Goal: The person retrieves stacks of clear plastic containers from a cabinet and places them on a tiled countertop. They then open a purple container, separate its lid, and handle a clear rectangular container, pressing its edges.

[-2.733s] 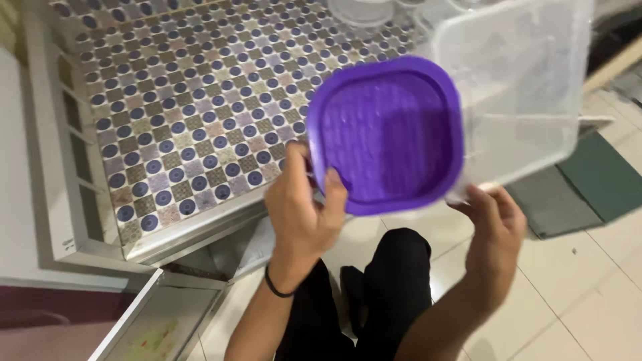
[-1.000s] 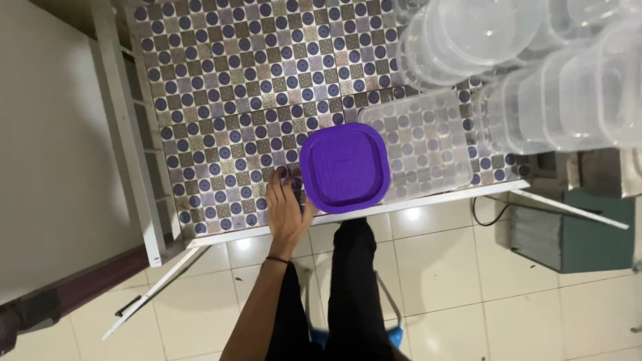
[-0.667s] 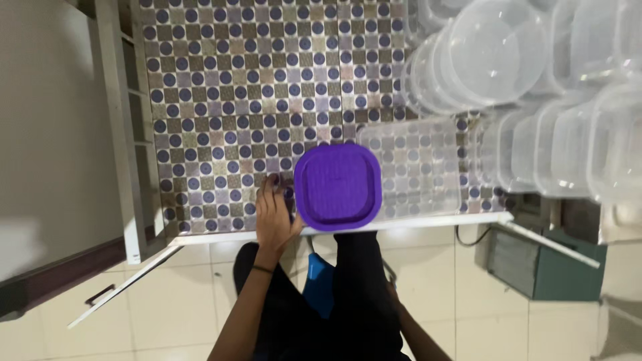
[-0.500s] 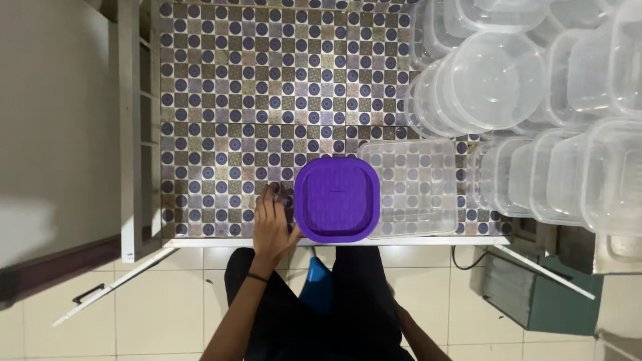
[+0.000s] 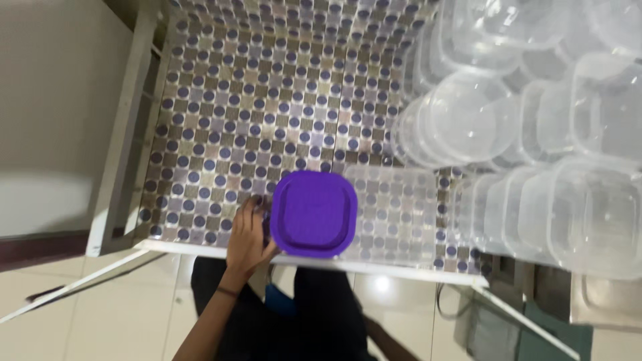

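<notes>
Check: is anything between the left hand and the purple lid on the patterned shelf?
Nothing visible. The left hand lies right against the left edge of the purple lid; the clear square container sits on the lid's far side.

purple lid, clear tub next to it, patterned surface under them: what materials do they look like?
Purple lid: probably moulded plastic, opaque, with a soft sheen and raised rim. Clear tub: thin transparent plastic; the pattern shows straight through it. Patterned surface: looks like a printed sheet or glossy tile, with repeating circles and light glare; which one, I can't tell.
</notes>
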